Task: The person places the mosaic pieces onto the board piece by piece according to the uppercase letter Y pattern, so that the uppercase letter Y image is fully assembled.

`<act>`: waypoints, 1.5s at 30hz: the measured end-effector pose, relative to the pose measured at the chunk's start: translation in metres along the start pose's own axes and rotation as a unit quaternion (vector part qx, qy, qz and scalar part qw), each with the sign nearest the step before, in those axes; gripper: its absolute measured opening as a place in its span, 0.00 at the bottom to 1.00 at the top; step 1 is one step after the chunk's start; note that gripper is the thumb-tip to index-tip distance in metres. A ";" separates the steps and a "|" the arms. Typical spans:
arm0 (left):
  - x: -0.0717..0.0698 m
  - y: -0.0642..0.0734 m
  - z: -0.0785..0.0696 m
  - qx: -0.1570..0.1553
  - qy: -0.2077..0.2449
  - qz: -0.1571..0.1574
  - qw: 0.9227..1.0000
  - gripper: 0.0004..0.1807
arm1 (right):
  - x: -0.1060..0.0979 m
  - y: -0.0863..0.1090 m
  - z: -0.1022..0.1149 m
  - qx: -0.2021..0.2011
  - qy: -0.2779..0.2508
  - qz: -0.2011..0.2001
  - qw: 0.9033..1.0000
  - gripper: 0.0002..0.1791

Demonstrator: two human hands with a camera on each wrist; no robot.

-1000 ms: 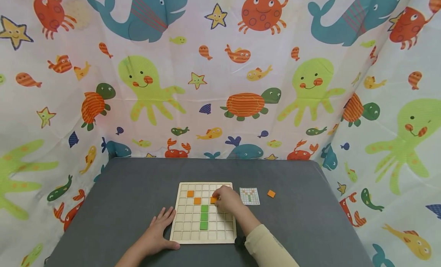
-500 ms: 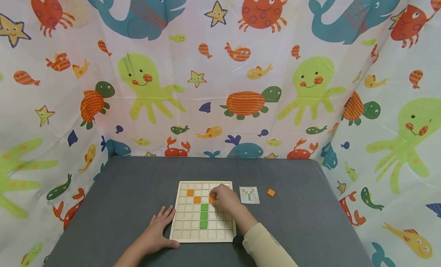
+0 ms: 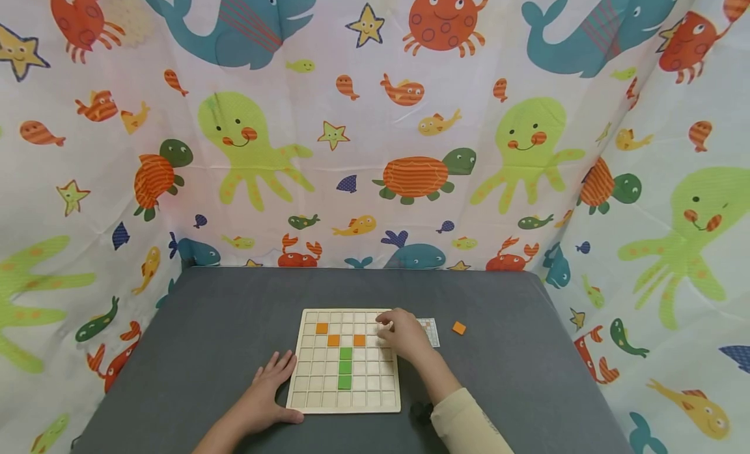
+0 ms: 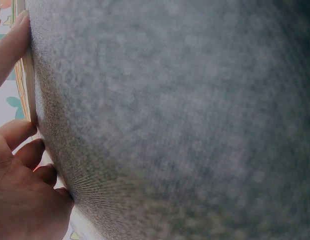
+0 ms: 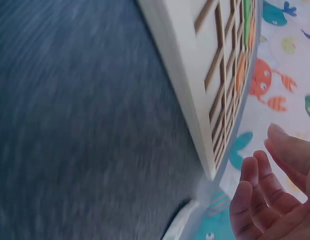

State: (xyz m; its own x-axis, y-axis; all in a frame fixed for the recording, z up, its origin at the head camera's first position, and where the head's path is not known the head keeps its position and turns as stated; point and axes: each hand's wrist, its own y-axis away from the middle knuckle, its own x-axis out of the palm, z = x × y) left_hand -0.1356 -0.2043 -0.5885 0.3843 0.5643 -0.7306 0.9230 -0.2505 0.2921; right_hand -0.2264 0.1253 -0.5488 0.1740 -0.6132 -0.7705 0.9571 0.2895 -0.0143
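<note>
A wooden grid board point(image 3: 316, 400) lies on the dark grey table. Set in its squares are three orange tiles, among them the right-hand orange tile point(image 3: 360, 340), and a column of green tiles point(image 3: 345, 367). My left hand point(image 3: 268, 392) rests at the board's left edge, fingers spread and thumb by the front corner; the left wrist view shows its fingertips along the board's side. Over the right edge hovers my right hand point(image 3: 408, 337), fingers loosely bent. In the right wrist view, nothing is between that thumb and the fingers point(image 5: 264, 172).
A small printed pattern card point(image 3: 431, 330) lies right of the board, partly covered by the right hand. Beyond it sits a loose orange tile point(image 3: 459, 327). A sea-animal curtain point(image 3: 375, 128) hangs behind and beside the table point(image 3: 515, 389).
My right hand has let go of the orange tile, which now lies in a square, and has moved right toward the card. The left hand has stayed at the board's edge.
</note>
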 end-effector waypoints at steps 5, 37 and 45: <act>0.000 0.001 -0.001 0.000 -0.001 0.001 1.000 0.70 | -0.013 0.007 -0.009 0.016 0.000 -0.027 1.000 0.16; -0.002 0.000 -0.002 -0.013 0.000 0.003 1.000 0.71 | -0.061 0.025 -0.060 0.092 -0.032 -0.108 0.989 0.20; 0.000 -0.001 0.000 -0.010 -0.007 0.007 1.000 0.71 | -0.070 0.031 -0.077 0.126 -0.039 -0.109 0.985 0.21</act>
State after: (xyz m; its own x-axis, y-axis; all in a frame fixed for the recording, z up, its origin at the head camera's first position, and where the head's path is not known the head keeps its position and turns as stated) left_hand -0.1366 -0.2042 -0.5883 0.3962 0.5499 -0.7353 0.9181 -0.2417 0.3140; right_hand -0.2270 0.2336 -0.5442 -0.0331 -0.6986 -0.7148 0.9992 -0.0401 -0.0071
